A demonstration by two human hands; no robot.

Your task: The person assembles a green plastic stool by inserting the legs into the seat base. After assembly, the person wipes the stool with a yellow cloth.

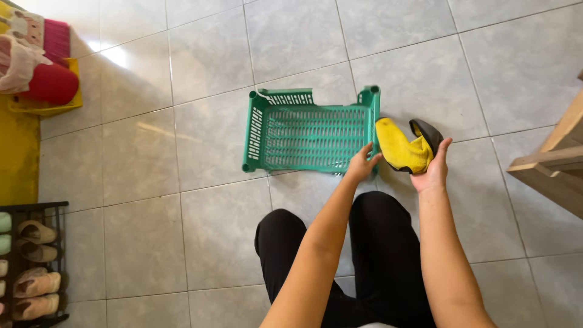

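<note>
On floor tiles: 1 green crate (303, 136), left hand (361, 165) gripping its rim; right hand (432, 170) clutches 1 yellow cloth (401, 152), maybe a glove.

A grey tiled floor (182, 73) is carrying everything. A green slatted plastic crate (303, 136) is lying directly on it. Far left of the crate, a black shoe rack (36, 261) is standing, and beyond that a yellow mat (18, 152) is lying.

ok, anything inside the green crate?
Nothing visible inside the green crate; floor tiles show through its mesh. The left hand covers its near right corner, so that spot is hidden.
</note>
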